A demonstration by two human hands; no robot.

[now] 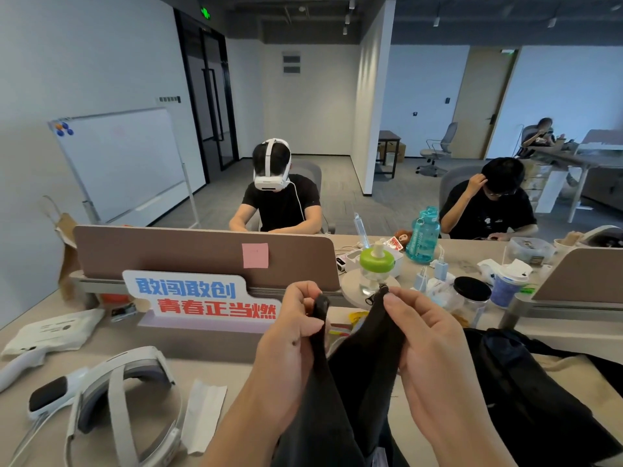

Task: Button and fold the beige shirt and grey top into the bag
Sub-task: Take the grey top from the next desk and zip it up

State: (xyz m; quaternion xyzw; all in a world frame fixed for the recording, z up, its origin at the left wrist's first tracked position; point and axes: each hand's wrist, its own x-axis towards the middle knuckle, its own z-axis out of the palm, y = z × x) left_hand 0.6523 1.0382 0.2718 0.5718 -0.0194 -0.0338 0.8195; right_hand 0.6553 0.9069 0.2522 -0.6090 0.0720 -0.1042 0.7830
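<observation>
Holding the grey top (pixel 362 365) raised above the desk (pixel 236 365), left hand (pixel 293 335) gripping one upper edge and right hand (pixel 435 348) pinching the other, probably to line the edges up for fastening; beige cloth (pixel 559 364), likely the shirt, lies at right under a dark heap (pixel 526 399), maybe the bag, cannot tell
</observation>
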